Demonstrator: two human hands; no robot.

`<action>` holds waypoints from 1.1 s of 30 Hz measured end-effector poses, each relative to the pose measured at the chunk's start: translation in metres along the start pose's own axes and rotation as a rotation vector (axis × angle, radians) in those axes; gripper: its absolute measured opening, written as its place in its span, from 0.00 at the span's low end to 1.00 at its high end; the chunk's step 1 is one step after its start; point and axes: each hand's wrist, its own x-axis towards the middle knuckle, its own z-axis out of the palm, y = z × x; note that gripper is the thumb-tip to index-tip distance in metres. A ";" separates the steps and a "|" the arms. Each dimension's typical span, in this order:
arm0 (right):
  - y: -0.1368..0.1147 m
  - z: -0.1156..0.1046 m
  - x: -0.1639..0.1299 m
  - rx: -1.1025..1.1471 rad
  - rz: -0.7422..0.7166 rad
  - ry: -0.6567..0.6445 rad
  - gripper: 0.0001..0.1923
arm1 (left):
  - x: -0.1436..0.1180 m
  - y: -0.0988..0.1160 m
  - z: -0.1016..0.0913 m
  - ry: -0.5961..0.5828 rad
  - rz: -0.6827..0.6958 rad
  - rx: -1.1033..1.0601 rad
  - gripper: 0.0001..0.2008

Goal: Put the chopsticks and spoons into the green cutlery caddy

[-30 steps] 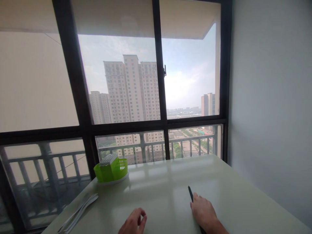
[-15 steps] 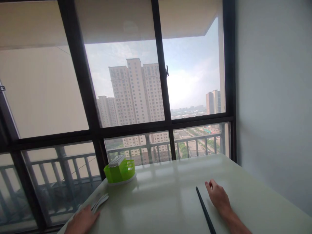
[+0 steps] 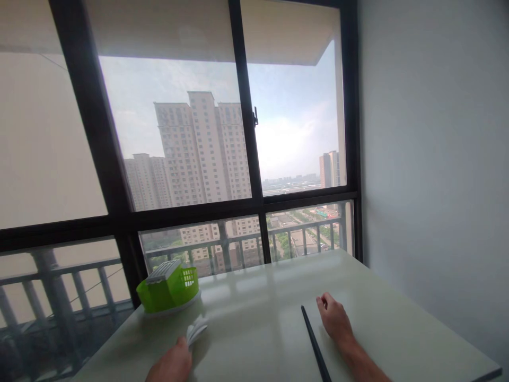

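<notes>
Pale table [image 3: 258, 318]: left hand [image 3: 170, 365] now grips white spoons [image 3: 196, 330], lifted; right hand [image 3: 335, 320] loosely curled beside chopsticks [image 3: 314, 342].

Lime-green slotted basket [image 3: 169, 289] with grey ribbed insert, far-left corner of worktop. Worktop [image 3: 258, 297] glossy pale cream. Chopsticks [image 3: 315, 344] black, plain. Spoons [image 3: 196, 330] white. Window frame [image 3: 246, 204] black. Wall [image 3: 433, 159] light grey.
</notes>
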 end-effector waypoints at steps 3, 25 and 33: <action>0.002 0.001 0.000 0.015 -0.009 0.012 0.18 | -0.036 0.074 0.016 -0.106 0.177 -0.011 0.22; 0.002 -0.004 -0.001 0.032 -0.020 -0.022 0.15 | -0.123 0.281 0.026 -0.285 0.291 -0.259 0.31; 0.005 -0.002 0.001 0.018 -0.020 -0.039 0.14 | -0.131 0.261 0.031 -0.385 0.298 -0.192 0.25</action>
